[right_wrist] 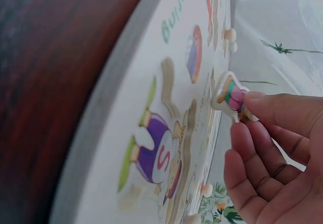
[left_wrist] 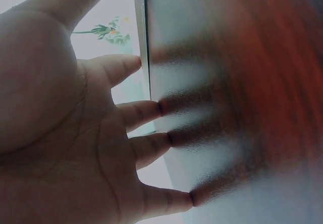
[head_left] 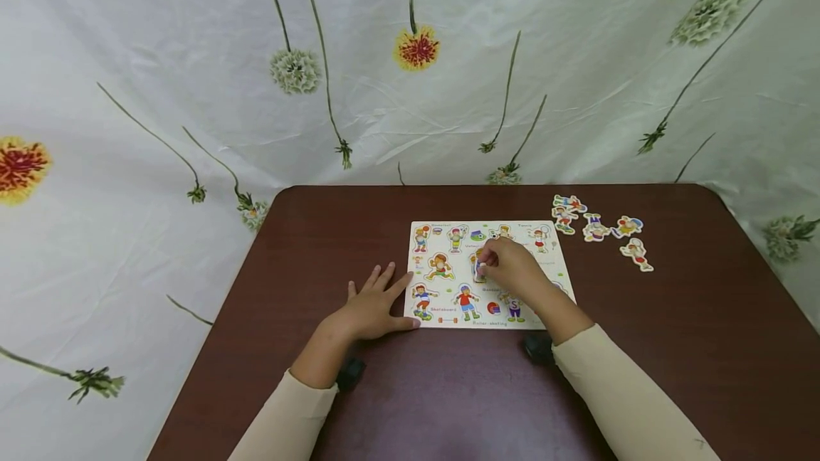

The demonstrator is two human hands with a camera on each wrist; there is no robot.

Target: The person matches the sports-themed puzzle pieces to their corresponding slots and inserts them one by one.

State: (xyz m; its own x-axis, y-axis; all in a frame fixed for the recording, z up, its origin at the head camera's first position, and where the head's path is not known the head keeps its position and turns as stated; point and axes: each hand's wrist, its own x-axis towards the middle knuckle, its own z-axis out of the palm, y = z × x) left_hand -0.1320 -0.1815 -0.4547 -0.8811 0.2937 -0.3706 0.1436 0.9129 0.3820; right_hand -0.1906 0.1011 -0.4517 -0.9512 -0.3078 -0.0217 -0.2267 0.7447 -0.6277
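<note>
A white puzzle board printed with sporting children lies on the table, with peg pieces set in it. My right hand pinches a small puzzle piece between thumb and fingers. It is over the middle of the board, its lower end right at the surface, while my fingertips cover its upper part. My left hand is spread flat at the board's left side, thumb at the near left corner and index fingertip at the left edge. In the left wrist view, the fingers are straight, with their tips on the table.
Loose puzzle pieces lie beyond the board's far right corner: some in a cluster, one beside it and another nearer me. The dark brown table ends at a white flowered cloth behind.
</note>
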